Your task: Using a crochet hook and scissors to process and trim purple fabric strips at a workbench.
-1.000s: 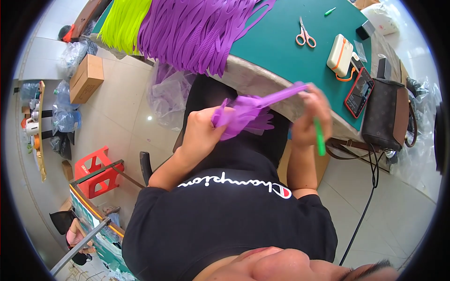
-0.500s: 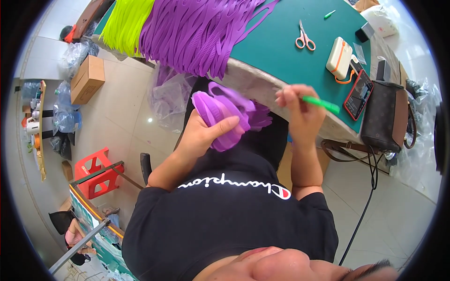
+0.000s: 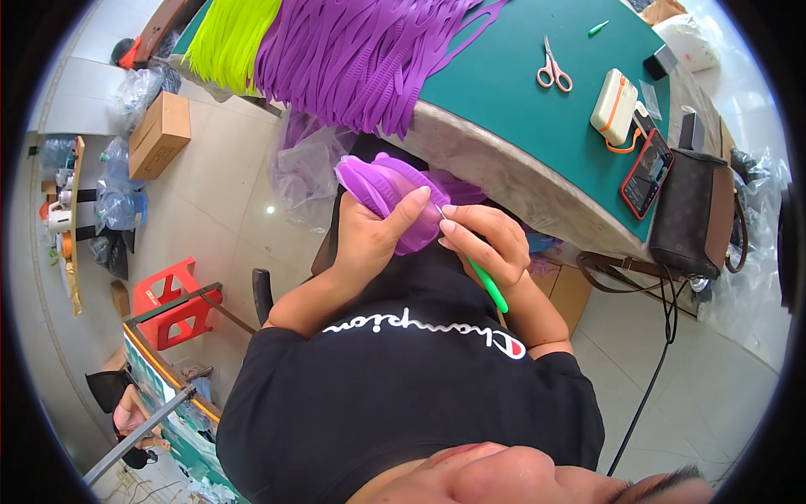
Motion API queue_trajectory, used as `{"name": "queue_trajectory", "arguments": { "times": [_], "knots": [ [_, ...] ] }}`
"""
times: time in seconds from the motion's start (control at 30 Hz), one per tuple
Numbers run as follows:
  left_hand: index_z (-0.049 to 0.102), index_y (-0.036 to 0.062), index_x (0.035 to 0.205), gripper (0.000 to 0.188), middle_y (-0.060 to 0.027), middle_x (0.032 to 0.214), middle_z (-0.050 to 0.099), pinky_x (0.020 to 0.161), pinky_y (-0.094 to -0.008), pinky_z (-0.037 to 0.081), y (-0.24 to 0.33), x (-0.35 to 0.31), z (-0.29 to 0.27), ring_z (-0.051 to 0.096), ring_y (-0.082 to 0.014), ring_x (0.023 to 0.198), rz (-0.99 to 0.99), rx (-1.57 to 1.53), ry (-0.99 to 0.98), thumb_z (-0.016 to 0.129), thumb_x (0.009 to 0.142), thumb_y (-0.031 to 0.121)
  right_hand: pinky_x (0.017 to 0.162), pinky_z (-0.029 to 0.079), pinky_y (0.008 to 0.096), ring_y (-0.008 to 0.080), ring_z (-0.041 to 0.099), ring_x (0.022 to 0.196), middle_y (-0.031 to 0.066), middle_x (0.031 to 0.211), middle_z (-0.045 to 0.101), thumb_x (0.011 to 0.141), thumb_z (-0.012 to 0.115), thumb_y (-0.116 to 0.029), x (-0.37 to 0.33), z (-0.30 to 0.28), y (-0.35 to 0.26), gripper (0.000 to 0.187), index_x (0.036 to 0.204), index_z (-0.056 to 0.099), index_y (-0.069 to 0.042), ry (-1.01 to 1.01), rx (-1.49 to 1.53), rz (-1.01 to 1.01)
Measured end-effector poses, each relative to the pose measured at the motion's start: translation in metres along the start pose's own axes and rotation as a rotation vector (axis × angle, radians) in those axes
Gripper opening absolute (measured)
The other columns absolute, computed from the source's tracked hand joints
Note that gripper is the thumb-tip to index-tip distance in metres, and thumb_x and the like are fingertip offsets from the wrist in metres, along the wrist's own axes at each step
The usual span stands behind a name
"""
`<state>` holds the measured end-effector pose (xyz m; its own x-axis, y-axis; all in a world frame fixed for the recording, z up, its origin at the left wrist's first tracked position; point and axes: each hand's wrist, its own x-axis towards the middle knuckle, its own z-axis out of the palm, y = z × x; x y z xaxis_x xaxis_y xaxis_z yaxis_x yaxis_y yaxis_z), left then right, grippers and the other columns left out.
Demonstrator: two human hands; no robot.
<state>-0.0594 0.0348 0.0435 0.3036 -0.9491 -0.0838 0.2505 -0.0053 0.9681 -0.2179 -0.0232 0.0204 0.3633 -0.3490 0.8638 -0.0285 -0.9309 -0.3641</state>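
In front of my lap, my left hand (image 3: 367, 238) is closed around a bundle of purple rubbery straps (image 3: 369, 183), its thumb pressed across the front. My right hand (image 3: 497, 249) pinches a slim tool with a green handle (image 3: 489, 287). The tool's thin metal tip touches or nearly touches the bundle beside my left thumb, while the handle points down and to the right. A large heap of ribbed purple straps (image 3: 336, 63) covers the table's left part and hangs over its edge, with lime-green straps (image 3: 225, 46) alongside.
On the green table (image 3: 504, 101) lie scissors (image 3: 554, 67), a small green item (image 3: 598, 28), a cream case (image 3: 614, 105) and a phone (image 3: 646, 174). A brown handbag (image 3: 690, 214) is at the right corner. At left are a cardboard box (image 3: 159, 134), a red stool (image 3: 178, 302) and another person (image 3: 133, 416).
My right hand has come down and left to the bundle, and the green handle has swung to point downward. My left hand still holds the purple straps.
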Motion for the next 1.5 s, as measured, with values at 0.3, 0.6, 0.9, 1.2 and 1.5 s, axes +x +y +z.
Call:
{"name": "queue_trajectory", "arguments": {
  "times": [0.3, 0.6, 0.9, 1.2, 1.5],
  "knots": [
    [0.066, 0.0002, 0.086, 0.010, -0.0048, 0.076, 0.068, 0.062, -0.0243, 0.050, 0.003, -0.002, 0.002, 0.064, -0.0100, 0.068, 0.001, 0.057, 0.030, 0.066, 0.086, 0.010, 0.062, 0.053, 0.0320, 0.0245, 0.063, 0.075, 0.0122, 0.091, 0.063, 0.067, 0.075, -0.006, -0.001, 0.000, -0.007, 0.029, 0.094, 0.064, -0.001, -0.048, -0.138, 0.053],
    [0.064, -0.0008, 0.087, 0.014, -0.0049, 0.074, 0.067, 0.059, -0.0232, 0.048, 0.007, 0.002, -0.003, 0.062, -0.0101, 0.065, 0.010, 0.149, -0.023, 0.067, 0.086, 0.013, 0.069, 0.048, 0.0262, 0.0145, 0.060, 0.075, 0.0103, 0.084, 0.063, 0.097, 0.046, -0.007, 0.009, -0.027, -0.015, 0.019, 0.096, 0.062, 0.004, 0.095, 0.689, 0.966],
    [0.063, -0.0008, 0.095, 0.021, -0.0070, 0.077, 0.068, 0.062, -0.0273, 0.050, 0.011, 0.002, -0.010, 0.065, -0.0136, 0.068, 0.034, 0.431, -0.178, 0.072, 0.080, 0.012, 0.070, 0.036, 0.0245, 0.0125, 0.044, 0.076, 0.0055, 0.085, 0.050, 0.089, 0.056, -0.011, 0.010, -0.013, -0.002, 0.014, 0.081, 0.052, -0.001, -0.150, 0.645, 0.877],
    [0.065, 0.0011, 0.092, 0.019, -0.0081, 0.074, 0.066, 0.065, -0.0267, 0.049, -0.009, 0.028, -0.039, 0.063, -0.0116, 0.070, 0.307, 0.781, 0.105, 0.069, 0.073, 0.000, 0.074, 0.032, 0.0309, 0.0164, 0.037, 0.078, 0.0021, 0.082, 0.041, 0.092, 0.055, -0.031, 0.013, -0.055, -0.009, 0.026, 0.079, 0.044, -0.011, 0.243, 1.026, 0.799],
    [0.065, -0.0023, 0.097, 0.018, -0.0052, 0.083, 0.068, 0.069, -0.0255, 0.050, 0.000, 0.044, -0.098, 0.063, -0.0102, 0.075, 0.116, 0.468, 0.200, 0.069, 0.079, -0.001, 0.080, 0.032, 0.0328, 0.0157, 0.037, 0.081, -0.0002, 0.086, 0.039, 0.098, 0.047, -0.030, 0.030, -0.109, 0.001, 0.022, 0.083, 0.042, -0.016, 0.530, 1.271, 0.735]
  ]
}}
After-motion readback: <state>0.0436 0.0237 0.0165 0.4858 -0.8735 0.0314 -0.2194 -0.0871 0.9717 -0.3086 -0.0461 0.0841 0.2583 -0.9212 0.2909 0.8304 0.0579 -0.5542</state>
